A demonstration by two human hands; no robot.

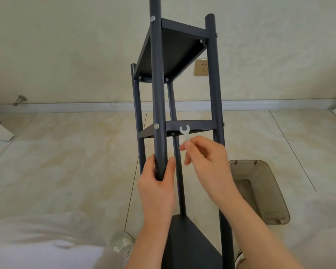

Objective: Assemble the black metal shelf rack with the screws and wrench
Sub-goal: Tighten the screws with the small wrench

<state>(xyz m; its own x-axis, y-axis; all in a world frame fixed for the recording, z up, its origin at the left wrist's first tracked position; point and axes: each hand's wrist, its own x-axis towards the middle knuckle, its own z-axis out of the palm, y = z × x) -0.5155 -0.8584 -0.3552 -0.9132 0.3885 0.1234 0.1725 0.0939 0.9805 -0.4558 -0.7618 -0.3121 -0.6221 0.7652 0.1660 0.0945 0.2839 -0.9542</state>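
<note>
The black metal shelf rack (190, 125) lies tilted away from me, its posts running up the middle of the view with two shelves fixed between them. My left hand (157, 188) grips the lower end of the near post (158, 94). A silver screw head (156, 126) shows on that post at the middle shelf, and another screw head (153, 18) sits near the top shelf. My right hand (208, 164) pinches a small white wrench (185, 133), its open jaw pointing up just below the middle shelf's front rail.
A translucent grey plastic bin (260, 193) lies on the tiled floor to the right. A wall socket (201, 67) and white baseboard (66, 108) are behind the rack. My shoe (122, 242) and light trouser leg (47, 243) are at the lower left. A metal door stop (20, 99) sits at the left wall.
</note>
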